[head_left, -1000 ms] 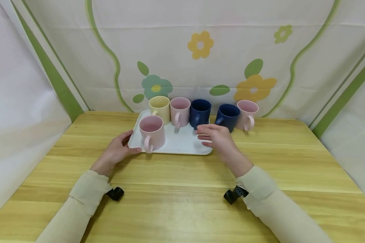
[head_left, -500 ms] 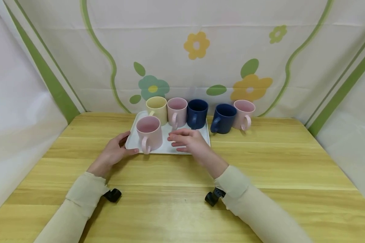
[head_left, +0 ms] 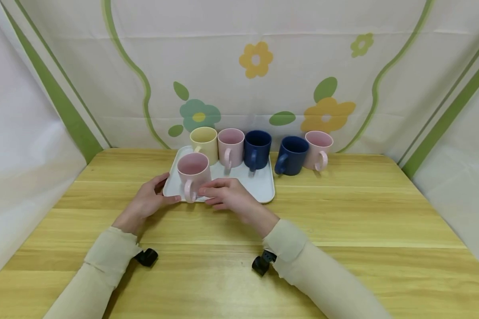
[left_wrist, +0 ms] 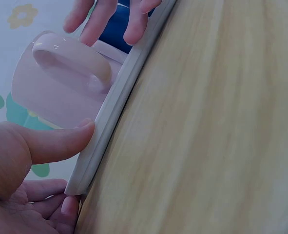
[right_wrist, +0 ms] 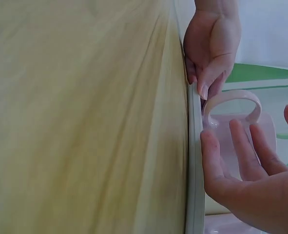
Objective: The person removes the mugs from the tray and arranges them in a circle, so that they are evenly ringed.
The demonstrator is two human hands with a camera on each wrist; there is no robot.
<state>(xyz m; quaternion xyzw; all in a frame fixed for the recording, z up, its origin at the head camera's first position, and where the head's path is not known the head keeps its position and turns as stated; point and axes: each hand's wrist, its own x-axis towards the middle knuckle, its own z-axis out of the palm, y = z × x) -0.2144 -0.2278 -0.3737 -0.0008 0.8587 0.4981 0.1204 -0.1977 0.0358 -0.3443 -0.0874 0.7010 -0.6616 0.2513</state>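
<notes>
A white tray (head_left: 263, 188) lies on the wooden table, and my left hand (head_left: 148, 200) grips its front left corner. In the left wrist view that thumb rests on the rim while the fingers reach below the tray (left_wrist: 112, 109). A pink mug (head_left: 194, 173) stands upright at the tray's front left, its handle facing me. Beside that mug is my right hand (head_left: 235, 198), fingers extended and loosely bent near the handle (right_wrist: 231, 95). Whether the fingertips touch the mug I cannot tell. Along the tray's back stand a yellow mug (head_left: 207, 144), another pink mug (head_left: 233, 150) and a blue mug (head_left: 260, 153).
On the table right of the tray stand a second blue mug (head_left: 295, 158) and a third pink mug (head_left: 315, 153), close together. A white curtain (head_left: 223, 79) with flower prints hangs behind the table (head_left: 343, 212).
My right hand has moved left from the tray's right side, across its front, to the front pink mug. My left hand still holds the tray corner. The mugs keep their places.
</notes>
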